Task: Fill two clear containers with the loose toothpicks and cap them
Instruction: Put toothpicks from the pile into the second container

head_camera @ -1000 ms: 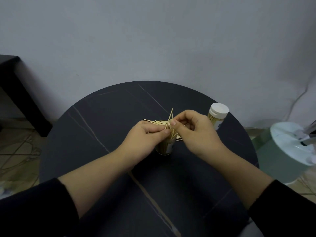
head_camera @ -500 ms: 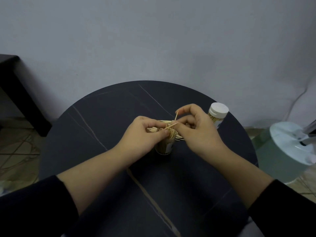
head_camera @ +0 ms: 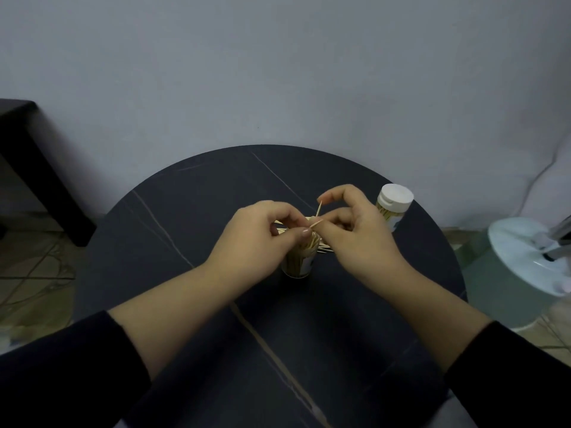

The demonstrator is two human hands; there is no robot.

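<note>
Left hand [head_camera: 256, 239] and right hand [head_camera: 358, 239] are pinching slender wooden toothpicks [head_camera: 316, 225] just above the open clear cylindrical container [head_camera: 298, 264], which is standing on the round, dark, veined counter [head_camera: 185, 242]. The white-capped container [head_camera: 395, 205] is standing at right.

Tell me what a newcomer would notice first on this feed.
Both hands meet mid-table: the left hand and right hand pinch toothpicks just above an uncapped clear container already packed with them. Behind the right hand, near the far right edge of the table, a second container stands with its white cap on.
</note>
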